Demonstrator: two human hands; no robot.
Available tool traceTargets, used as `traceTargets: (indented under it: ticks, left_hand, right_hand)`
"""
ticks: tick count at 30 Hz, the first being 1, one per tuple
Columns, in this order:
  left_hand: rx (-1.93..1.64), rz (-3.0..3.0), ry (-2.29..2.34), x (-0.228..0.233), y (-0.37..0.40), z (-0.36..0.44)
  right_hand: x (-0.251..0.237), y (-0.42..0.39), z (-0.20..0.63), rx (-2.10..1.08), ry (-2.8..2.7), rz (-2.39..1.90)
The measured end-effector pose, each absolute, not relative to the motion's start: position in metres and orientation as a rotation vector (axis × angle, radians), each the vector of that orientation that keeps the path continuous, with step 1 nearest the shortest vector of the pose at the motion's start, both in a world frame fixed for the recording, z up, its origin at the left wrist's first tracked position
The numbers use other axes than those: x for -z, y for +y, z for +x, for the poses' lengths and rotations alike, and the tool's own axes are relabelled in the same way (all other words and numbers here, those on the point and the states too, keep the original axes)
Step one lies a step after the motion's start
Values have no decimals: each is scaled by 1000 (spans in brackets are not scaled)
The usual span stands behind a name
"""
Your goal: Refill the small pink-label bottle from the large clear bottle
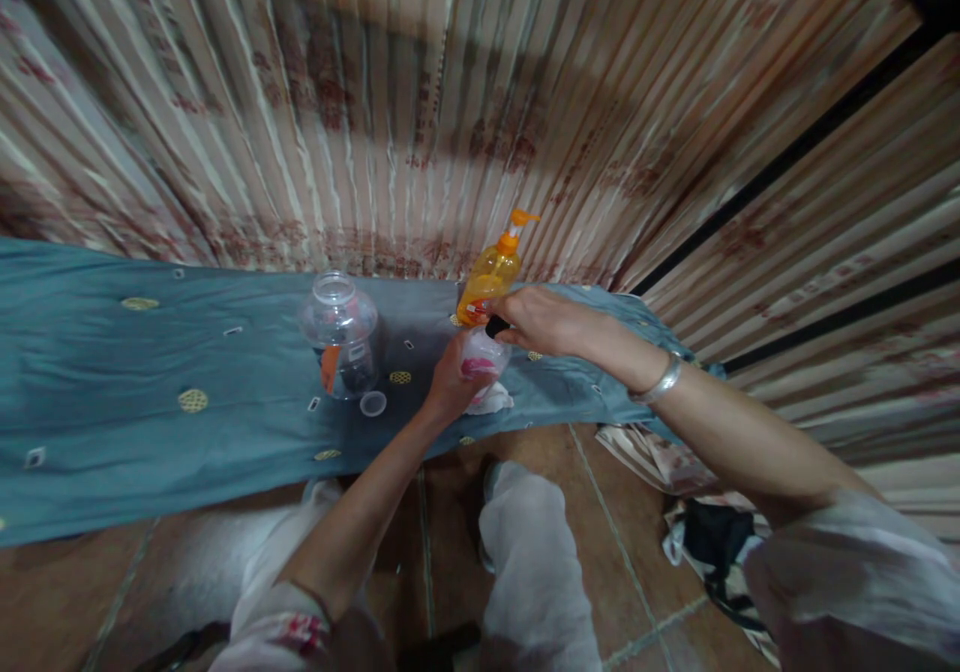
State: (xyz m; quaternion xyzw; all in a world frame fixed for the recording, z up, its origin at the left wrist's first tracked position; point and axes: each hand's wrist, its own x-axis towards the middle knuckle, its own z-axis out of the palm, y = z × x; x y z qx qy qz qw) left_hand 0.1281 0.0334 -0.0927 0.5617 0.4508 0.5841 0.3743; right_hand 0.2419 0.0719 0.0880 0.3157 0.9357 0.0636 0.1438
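Observation:
My left hand [450, 382] is wrapped round a small whitish bottle [480, 354] with a pink label. My right hand [534, 320] is closed on a black top [496, 326] at the bottle's upper end; whether this top is fixed to the bottle I cannot tell. Just behind the hands stands a yellow pump bottle [489, 277] with an orange pump head, upright. A crumpled white tissue [489, 401] lies under the bottle. Left of my hands stands a large clear plastic jar [339, 327] with its mouth uncovered, and a round white lid [373, 404] lies flat beside it.
The things stand on a long surface covered by a teal patterned cloth [97, 382]. Pleated curtains [360, 132] hang behind and to the right, with dark bars [757, 182] across them. Black and pale fabric [716, 542] lies on the tiled floor [615, 512].

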Motion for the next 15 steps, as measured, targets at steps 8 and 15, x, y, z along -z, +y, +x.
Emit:
traceTargets:
  ticks: [8, 15]
  left_hand:
    - [-1492, 1438, 1158, 93, 33, 128]
    - [-1484, 1437, 1186, 92, 33, 127]
  right_hand:
    - [-87, 72, 243, -197, 2708, 959]
    - [-85, 71, 242, -277, 2648, 1043]
